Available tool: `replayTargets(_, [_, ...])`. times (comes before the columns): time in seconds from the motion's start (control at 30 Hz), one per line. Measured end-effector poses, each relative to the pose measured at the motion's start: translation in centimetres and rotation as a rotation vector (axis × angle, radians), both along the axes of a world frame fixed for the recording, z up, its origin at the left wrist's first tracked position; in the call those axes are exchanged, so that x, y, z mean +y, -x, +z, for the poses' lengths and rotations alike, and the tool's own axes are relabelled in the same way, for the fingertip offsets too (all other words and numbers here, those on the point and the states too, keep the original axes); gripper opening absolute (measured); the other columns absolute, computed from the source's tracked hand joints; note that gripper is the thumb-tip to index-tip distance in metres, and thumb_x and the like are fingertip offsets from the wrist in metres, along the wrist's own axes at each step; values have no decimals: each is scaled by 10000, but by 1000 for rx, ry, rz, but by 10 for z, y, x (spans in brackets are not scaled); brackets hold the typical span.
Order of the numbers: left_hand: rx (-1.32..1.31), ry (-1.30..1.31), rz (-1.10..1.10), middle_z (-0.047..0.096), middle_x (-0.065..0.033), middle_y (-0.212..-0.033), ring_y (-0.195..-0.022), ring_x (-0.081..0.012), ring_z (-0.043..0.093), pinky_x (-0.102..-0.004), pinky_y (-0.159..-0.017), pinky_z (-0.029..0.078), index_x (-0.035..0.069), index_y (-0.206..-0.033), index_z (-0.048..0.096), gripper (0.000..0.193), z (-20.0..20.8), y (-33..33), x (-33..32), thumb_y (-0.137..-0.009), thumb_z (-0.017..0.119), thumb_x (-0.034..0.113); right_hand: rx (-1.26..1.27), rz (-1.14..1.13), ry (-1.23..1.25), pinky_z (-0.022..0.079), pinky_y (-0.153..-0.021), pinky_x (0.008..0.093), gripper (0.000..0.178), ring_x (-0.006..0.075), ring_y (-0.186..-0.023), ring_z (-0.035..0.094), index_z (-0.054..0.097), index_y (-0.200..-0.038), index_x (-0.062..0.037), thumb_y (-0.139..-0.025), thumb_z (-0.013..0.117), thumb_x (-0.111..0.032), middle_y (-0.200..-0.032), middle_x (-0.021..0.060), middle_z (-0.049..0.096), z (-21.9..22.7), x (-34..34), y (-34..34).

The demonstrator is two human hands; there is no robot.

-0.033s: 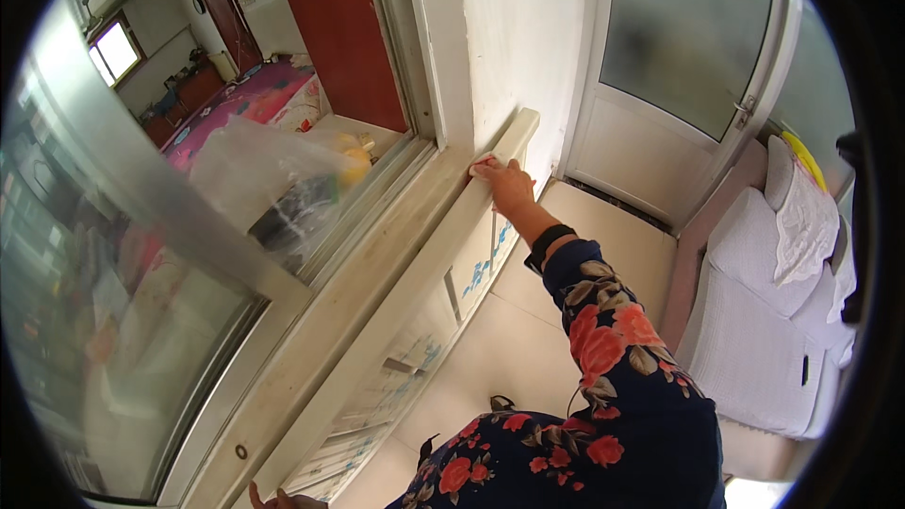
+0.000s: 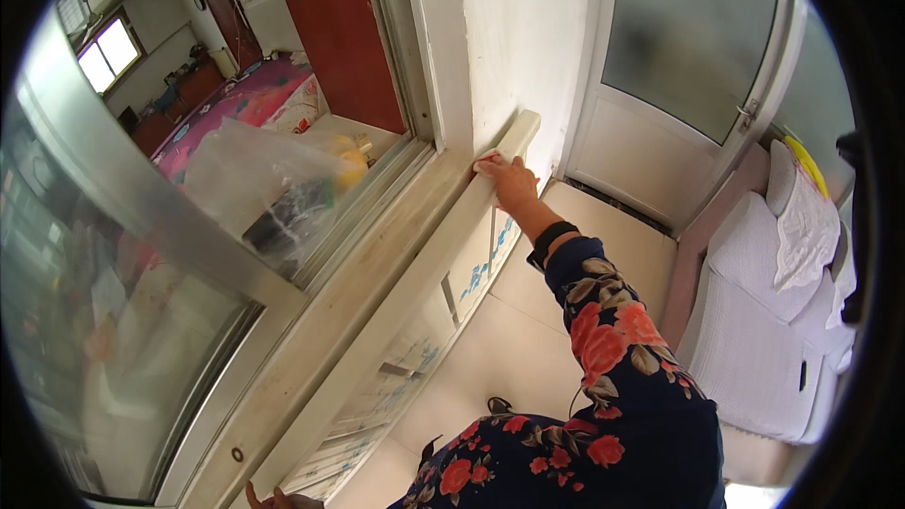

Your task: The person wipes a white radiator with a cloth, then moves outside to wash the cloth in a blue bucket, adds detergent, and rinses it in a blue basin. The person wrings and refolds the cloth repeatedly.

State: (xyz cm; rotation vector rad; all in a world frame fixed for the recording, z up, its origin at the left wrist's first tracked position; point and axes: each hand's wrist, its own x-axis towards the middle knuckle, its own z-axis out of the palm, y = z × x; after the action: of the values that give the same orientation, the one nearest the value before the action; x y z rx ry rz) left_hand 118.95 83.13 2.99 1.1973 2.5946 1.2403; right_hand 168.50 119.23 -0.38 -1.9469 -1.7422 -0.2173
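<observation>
My right hand (image 2: 512, 184) presses a small white and red cloth (image 2: 487, 160) onto the far part of a long cream rail (image 2: 377, 335). Its fingers are closed over the cloth. Below the rail are pale panels (image 2: 471, 273) with blue markings. At the lower edge my left hand (image 2: 285, 501) shows only in part, next to the near end of the rail. Two of its fingers stand apart, and nothing shows in them. A cream window sill (image 2: 349, 297) runs alongside the rail.
A sliding glass window (image 2: 123, 358) stands at the left. Behind its opening lies a clear plastic bag (image 2: 259, 165). A frosted glass door (image 2: 693, 28) closes the far end. On the right is a sofa with a white cover (image 2: 754, 349). The floor (image 2: 528, 330) is pale tile.
The view has shifted slightly. My right hand has barely moved and keeps the cloth at the same part of the rail. My left hand stays at the lower edge.
</observation>
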Motion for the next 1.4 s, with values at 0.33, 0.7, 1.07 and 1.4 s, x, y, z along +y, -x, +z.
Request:
replayTargets(0.33, [-106, 208, 254, 614, -129, -702, -528, -174, 546, -304, -490, 457, 64, -1203, 470, 495, -14, -4, 23, -747, 644, 149, -25, -160, 140, 463, -784, 341, 495, 275, -954, 487, 531, -1118, -289, -690, 560, -43, -1077, -5, 559, -2, 90, -106])
replayTargets(0.7, [43, 211, 145, 571, -55, -678, -572, -100, 494, -245, -514, 408, 17, -1093, 534, 447, -35, 30, 23, -676, 665, 113, 233, -146, 94, 450, -782, 362, 311, 283, -918, 513, 564, -1075, -291, -800, 440, -214, -1046, 46, 558, -15, 108, -132])
replayTargets(1.07, [54, 293, 138, 585, -74, -630, -566, -136, 524, -271, -552, 421, 7, -1093, 531, 460, -21, 24, 25, -681, 665, 161, 97, 402, -161, 470, -743, 339, 691, 277, -845, 498, 513, -1132, -220, -491, 712, -53, -1132, 3, 536, -41, -13, -6])
replayTargets(1.4, [246, 282, 93, 617, -151, -910, -742, -204, 581, -320, -680, 456, -18, -1050, 560, 491, -24, 34, 29, -621, 683, 187, 36, -90, 199, 450, -790, 380, 436, 297, -944, 521, 483, -1175, -241, -751, 567, -299, -1063, 80, 567, -15, 90, -149])
